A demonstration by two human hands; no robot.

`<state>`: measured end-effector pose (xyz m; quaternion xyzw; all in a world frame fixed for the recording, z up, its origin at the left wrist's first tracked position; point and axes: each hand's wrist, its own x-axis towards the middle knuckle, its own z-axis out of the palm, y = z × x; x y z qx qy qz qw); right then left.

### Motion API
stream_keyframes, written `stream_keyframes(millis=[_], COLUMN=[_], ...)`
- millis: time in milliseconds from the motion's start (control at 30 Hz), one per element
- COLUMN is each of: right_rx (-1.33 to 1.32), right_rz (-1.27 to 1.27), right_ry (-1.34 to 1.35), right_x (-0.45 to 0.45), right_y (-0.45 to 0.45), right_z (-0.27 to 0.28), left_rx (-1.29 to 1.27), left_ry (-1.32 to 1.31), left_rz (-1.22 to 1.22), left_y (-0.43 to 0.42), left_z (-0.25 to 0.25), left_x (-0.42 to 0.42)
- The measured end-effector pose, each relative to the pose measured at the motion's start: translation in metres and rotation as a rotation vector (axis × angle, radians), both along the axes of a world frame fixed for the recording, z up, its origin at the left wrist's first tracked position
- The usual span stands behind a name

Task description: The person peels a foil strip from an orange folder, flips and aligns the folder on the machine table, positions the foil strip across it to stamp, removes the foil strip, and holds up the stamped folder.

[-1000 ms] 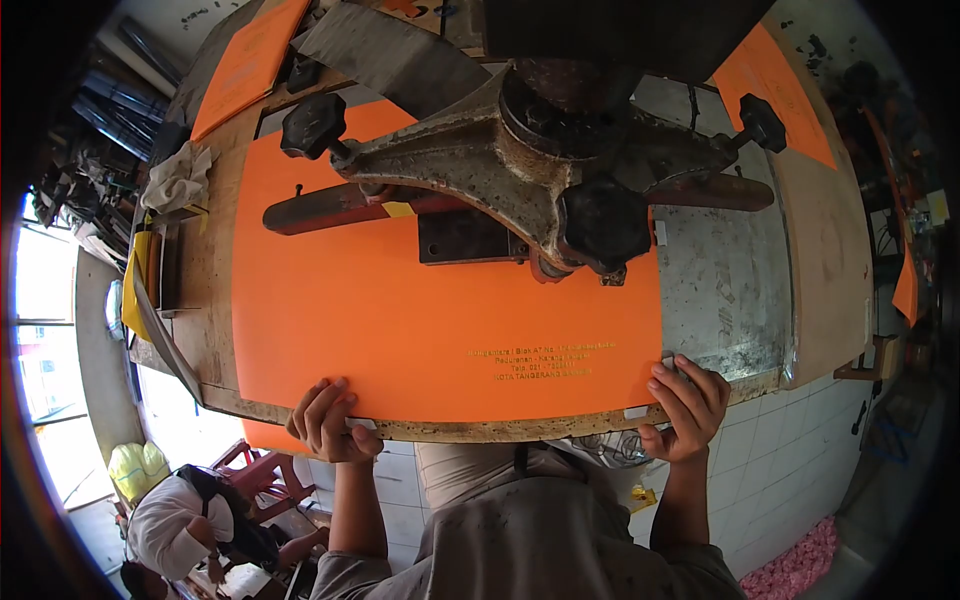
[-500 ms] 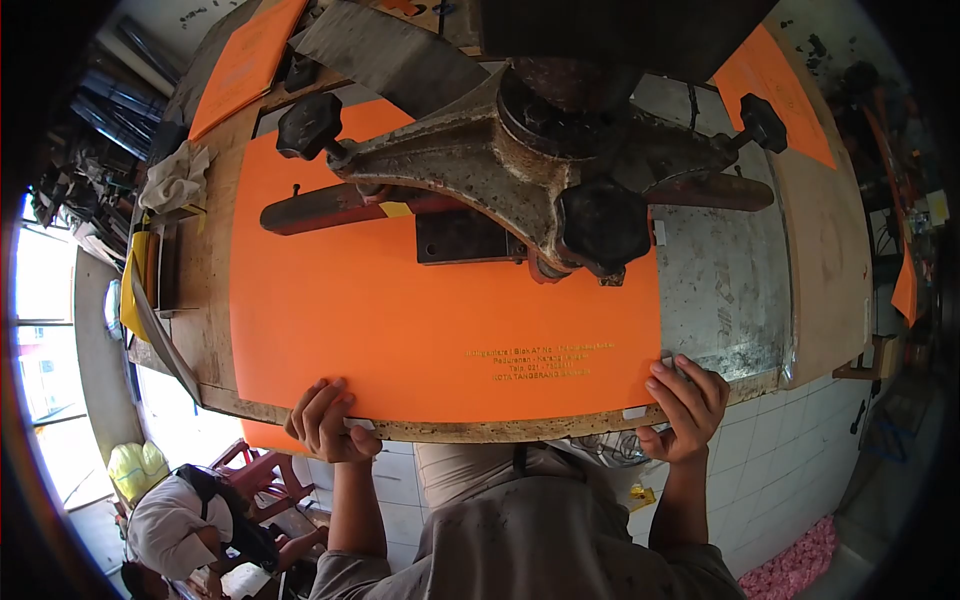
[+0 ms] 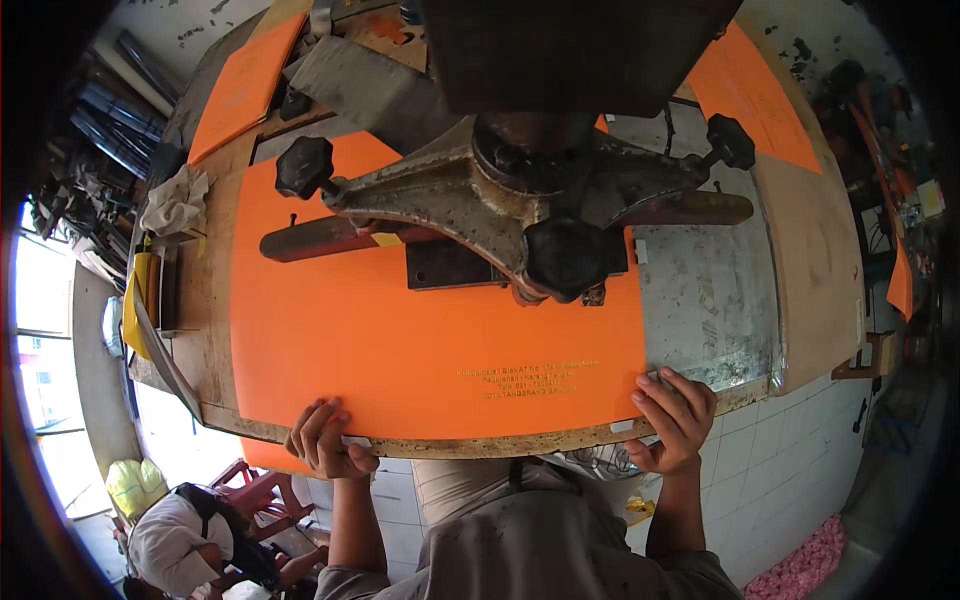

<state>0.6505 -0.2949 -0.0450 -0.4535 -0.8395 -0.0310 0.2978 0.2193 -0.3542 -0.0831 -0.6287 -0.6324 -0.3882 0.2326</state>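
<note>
A large orange sheet [image 3: 330, 340] lies on the worktable beneath a black metal press head [image 3: 510, 190] with knobs. Lines of gold lettering [image 3: 525, 382] show near its front edge. My left hand [image 3: 330, 442] is closed at the sheet's front left, fingers curled on top and thumb below by the table edge. At the front right corner, my right hand [image 3: 675, 420] has its fingers bent over the sheet's edge, thumb lower down. Small pale tabs sit beside both hands. The press's dark rectangular block [image 3: 455, 265] is above the middle of the sheet; whether it touches is unclear.
A metal plate [image 3: 705, 300] extends right of the sheet. More orange sheets lie at the back left [image 3: 245, 85] and back right [image 3: 755, 100]. A crumpled cloth [image 3: 175, 200] rests on the left edge. Another person [image 3: 180, 540] is low at the left, near a red stool [image 3: 265, 500].
The view has shifted, so the press, sheet and table appear lower and slightly left. Both hands stay at the same parts of the orange sheet.
</note>
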Motion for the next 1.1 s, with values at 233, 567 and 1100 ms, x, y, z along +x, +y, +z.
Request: stream_keyframes(millis=[233,567,1100], right_rx=[-0.010,-0.007,-0.012], right_rz=[-0.008,-0.010,0.013], right_ry=[0.001,0.012,0.004], right_x=[0.0000,-0.0008,0.0035], right_y=[-0.0001,0.0006,-0.0017], right_z=[0.0010,0.0003,-0.0046], left_rx=[-0.020,0.015,0.015], left_ry=[0.027,-0.002,0.000], left_rz=[-0.012,0.001,0.009], left_y=[-0.0016,0.0013,0.0036], left_z=[-0.0015,-0.0026,0.0002], left_x=[-0.0019,0.0001,0.0024])
